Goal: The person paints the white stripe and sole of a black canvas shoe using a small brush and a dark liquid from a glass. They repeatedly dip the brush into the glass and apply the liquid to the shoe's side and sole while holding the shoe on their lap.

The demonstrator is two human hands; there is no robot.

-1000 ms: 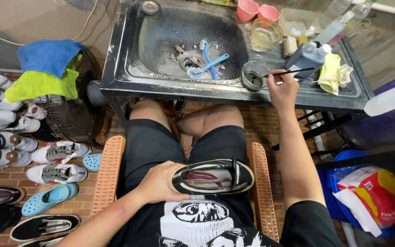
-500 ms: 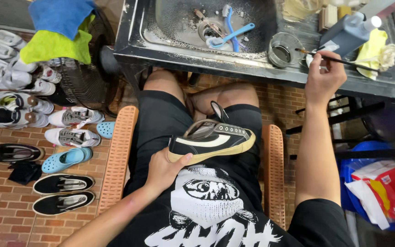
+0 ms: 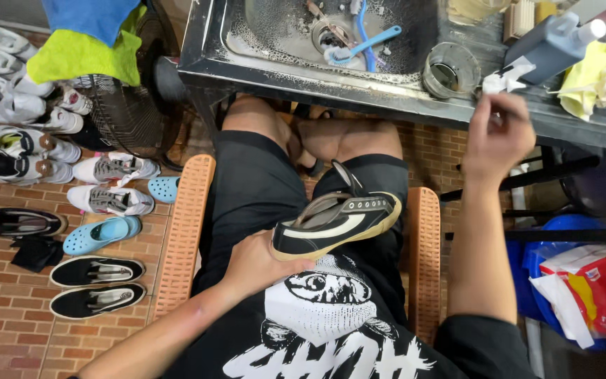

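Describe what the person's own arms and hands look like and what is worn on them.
Both forearms are bare, with no gloves, watch or rings visible on the left hand or the right hand. The right arm ends in a short black sleeve at the upper arm. It belongs to a black T-shirt with a white printed graphic. The left sleeve is out of view.

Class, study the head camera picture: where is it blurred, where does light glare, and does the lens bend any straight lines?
Head view: the right hand is motion-blurred, while the black sneaker in the left hand stays sharp; wet glints speckle the sink; the wide lens tilts and bows its front edge; the right corner under the counter is dim.
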